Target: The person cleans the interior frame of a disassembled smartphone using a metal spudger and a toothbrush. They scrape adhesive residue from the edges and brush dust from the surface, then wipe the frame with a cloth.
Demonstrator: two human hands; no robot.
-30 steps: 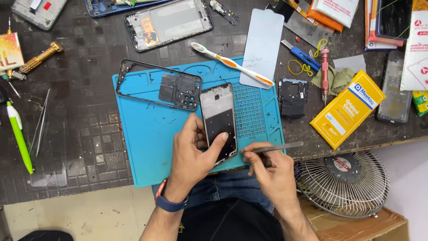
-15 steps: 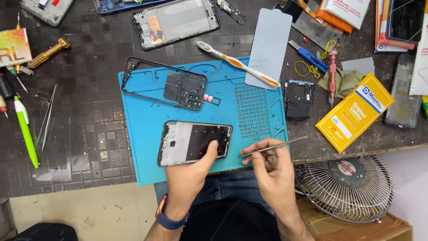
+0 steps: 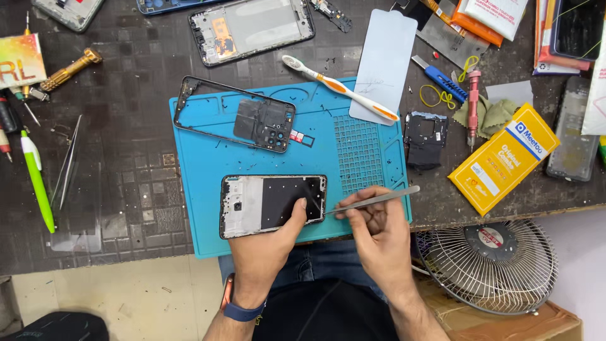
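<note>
An opened phone body (image 3: 265, 203) lies sideways on the blue work mat (image 3: 208, 151), its inner side up. My left hand (image 3: 268, 243) holds it from below, thumb pressed on the dark panel. My right hand (image 3: 379, 237) grips metal tweezers (image 3: 379, 200) whose tip points at the phone's right edge. A black phone frame with a camera cover (image 3: 243, 113) lies higher on the mat.
A white and orange toothbrush (image 3: 338, 86), a screen protector sheet (image 3: 384, 63), a small black part (image 3: 426, 136), a red screwdriver (image 3: 472, 104), a yellow box (image 3: 503, 158) and another opened phone (image 3: 252, 28) lie around. A green pen (image 3: 36, 180) lies left. A fan (image 3: 489, 265) sits below the table edge.
The phone body was upright a second ago and has been turned sideways on the mat. My left hand shifted its hold. The tweezers stayed near the phone's edge.
</note>
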